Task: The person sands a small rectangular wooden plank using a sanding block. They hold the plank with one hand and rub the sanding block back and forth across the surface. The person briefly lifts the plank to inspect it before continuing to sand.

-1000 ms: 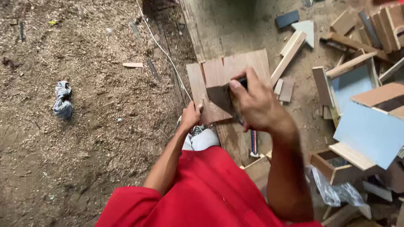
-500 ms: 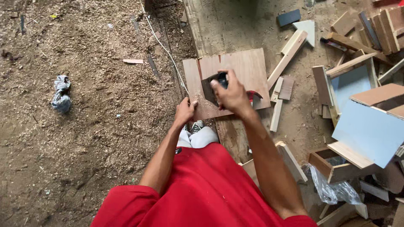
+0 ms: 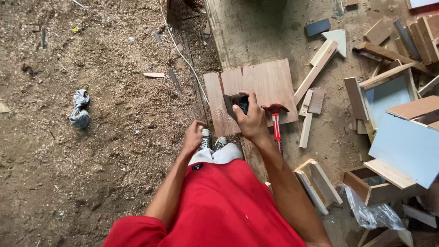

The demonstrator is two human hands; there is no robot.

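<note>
My right hand [image 3: 250,120] grips a small dark flat piece [image 3: 234,101] and holds it above a square plywood board [image 3: 265,84] lying on the ground. A red-handled claw hammer [image 3: 275,120] rests on the board's right edge, just right of that hand. My left hand [image 3: 194,136] hangs lower and to the left, fingers curled with nothing in them, close to my shoes [image 3: 211,142]. A red shirt [image 3: 219,206] fills the bottom of the view.
Sawdust covers the ground on the left, with a knotted grey rag [image 3: 80,108] lying there. A white cord [image 3: 183,55] runs up the middle. Wood strips [image 3: 316,68], open wooden boxes [image 3: 372,185], pale blue panels [image 3: 402,146] and a plastic bag [image 3: 372,212] crowd the right side.
My right hand has drawn back toward me with the dark piece, uncovering the hammer on the board. My left hand has dropped away from the board's edge.
</note>
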